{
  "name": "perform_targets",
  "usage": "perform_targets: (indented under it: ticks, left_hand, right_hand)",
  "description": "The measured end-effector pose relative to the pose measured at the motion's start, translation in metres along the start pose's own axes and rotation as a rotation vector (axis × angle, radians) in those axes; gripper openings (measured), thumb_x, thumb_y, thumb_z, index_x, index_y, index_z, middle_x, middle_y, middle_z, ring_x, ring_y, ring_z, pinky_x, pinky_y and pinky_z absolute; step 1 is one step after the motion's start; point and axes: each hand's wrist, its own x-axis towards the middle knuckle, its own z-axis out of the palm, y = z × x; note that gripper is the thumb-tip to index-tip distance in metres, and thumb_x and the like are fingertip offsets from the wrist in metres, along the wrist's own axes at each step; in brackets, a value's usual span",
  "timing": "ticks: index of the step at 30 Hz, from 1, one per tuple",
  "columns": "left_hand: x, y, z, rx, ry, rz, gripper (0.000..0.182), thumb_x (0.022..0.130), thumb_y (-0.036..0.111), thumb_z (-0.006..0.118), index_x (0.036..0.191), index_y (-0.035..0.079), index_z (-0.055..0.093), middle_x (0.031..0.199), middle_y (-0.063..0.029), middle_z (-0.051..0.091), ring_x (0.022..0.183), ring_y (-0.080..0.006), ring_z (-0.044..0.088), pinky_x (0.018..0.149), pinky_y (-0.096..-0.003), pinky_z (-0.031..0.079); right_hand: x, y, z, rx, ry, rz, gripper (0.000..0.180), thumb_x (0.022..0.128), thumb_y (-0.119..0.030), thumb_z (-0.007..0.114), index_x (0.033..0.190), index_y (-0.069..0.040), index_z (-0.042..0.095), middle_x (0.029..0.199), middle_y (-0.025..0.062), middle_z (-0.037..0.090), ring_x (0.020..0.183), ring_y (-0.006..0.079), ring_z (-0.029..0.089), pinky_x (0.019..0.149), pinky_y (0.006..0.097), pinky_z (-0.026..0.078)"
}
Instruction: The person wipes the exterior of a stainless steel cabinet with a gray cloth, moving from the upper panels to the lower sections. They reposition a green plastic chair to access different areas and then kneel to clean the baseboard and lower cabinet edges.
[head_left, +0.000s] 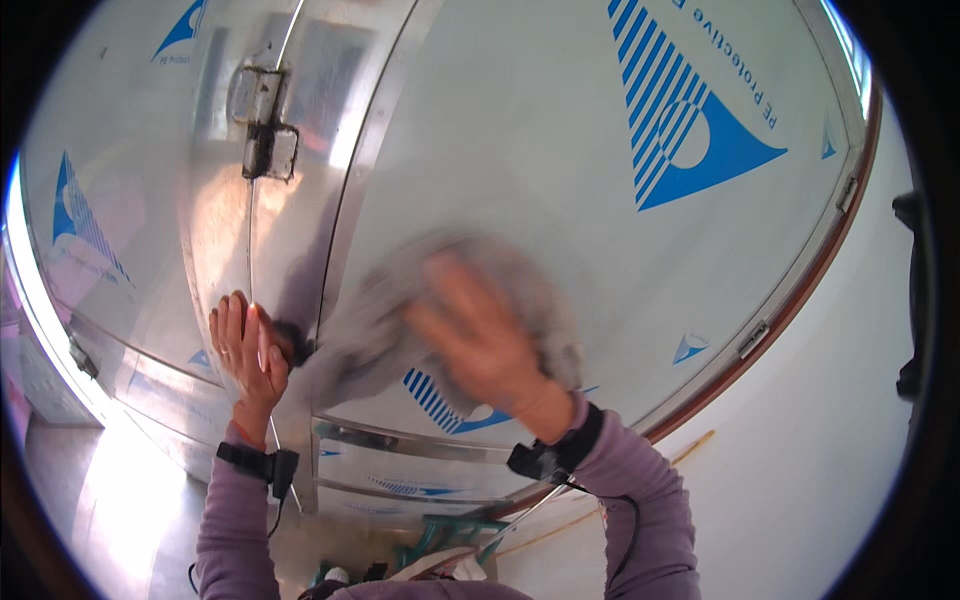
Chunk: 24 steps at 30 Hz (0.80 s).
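My right hand (484, 337) lies over a grey cloth (536, 285) and presses it against a metal door panel (487, 150). Hand and cloth are both blurred, and a loose tail of cloth trails to the left. The panel wears protective film printed with blue triangles. My left hand (249, 345) rests on the bare metal strip between the doors, over the narrow seam (251, 247), with its fingers stretched out and nothing held. Beside it is a dark round shape (300, 341), too unclear to name. A metal latch (264, 124) spans the seam higher up.
Hinges (754, 340) line the panel's right edge, next to a brown trim strip (810, 262) and a white wall (810, 420). Lower film-covered panels (397, 457) sit beneath. A green frame (431, 536) and a thin rod (525, 517) are near my body.
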Motion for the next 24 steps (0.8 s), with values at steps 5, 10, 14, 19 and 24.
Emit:
perform_targets:
  ticks: [5,10,14,19,24]
  left_hand:
    - [0.0,-0.004,0.004,0.004,0.034,0.034,0.048,0.102,0.028,0.041,0.14,-0.001,0.049,0.146,-0.0264,0.045,0.138,-0.0433,0.041,0.116,-0.0582,0.027]
    - [-0.002,-0.006,0.003,-0.001,0.037,0.067,0.053,0.103,0.032,0.035,0.139,-0.004,0.048,0.146,-0.0272,0.045,0.138,-0.0456,0.04,0.115,-0.0595,0.027]
    - [-0.002,-0.008,0.004,-0.016,0.049,0.083,0.054,0.103,0.031,0.034,0.14,-0.005,0.048,0.147,-0.0281,0.043,0.138,-0.0478,0.038,0.115,-0.0596,0.027]
    - [-0.003,-0.008,0.007,0.028,0.055,0.069,0.053,0.102,0.028,0.034,0.142,-0.005,0.045,0.149,-0.0288,0.041,0.139,-0.0488,0.036,0.115,-0.0597,0.027]
    - [-0.005,-0.009,0.008,0.056,0.033,0.058,0.056,0.103,0.031,0.032,0.144,-0.006,0.044,0.149,-0.0292,0.04,0.139,-0.0481,0.036,0.116,-0.0595,0.026]
  right_hand:
    - [0.063,-0.003,-0.003,0.239,-0.306,-0.235,0.036,0.087,0.001,0.051,0.123,0.004,0.053,0.159,0.02,0.025,0.147,0.033,0.03,0.115,0.0427,0.035]
    - [0.108,0.06,-0.071,-0.088,0.059,-0.204,0.036,0.085,-0.001,0.055,0.122,-0.002,0.057,0.153,0.0203,0.036,0.143,0.0357,0.036,0.11,0.0404,0.042]
    - [0.122,0.109,-0.13,-0.341,0.318,-0.068,0.045,0.076,-0.001,0.062,0.12,-0.012,0.066,0.144,0.0174,0.049,0.132,0.0392,0.047,0.107,0.0415,0.043]
    - [0.145,0.179,-0.198,-0.574,0.581,-0.097,0.038,0.086,-0.016,0.061,0.124,-0.014,0.063,0.14,0.019,0.052,0.127,0.0385,0.051,0.1,0.0471,0.047]
    - [0.177,0.239,-0.259,-0.638,0.736,-0.041,0.035,0.089,-0.017,0.059,0.123,-0.009,0.062,0.133,0.0188,0.058,0.125,0.04,0.052,0.103,0.0484,0.041]
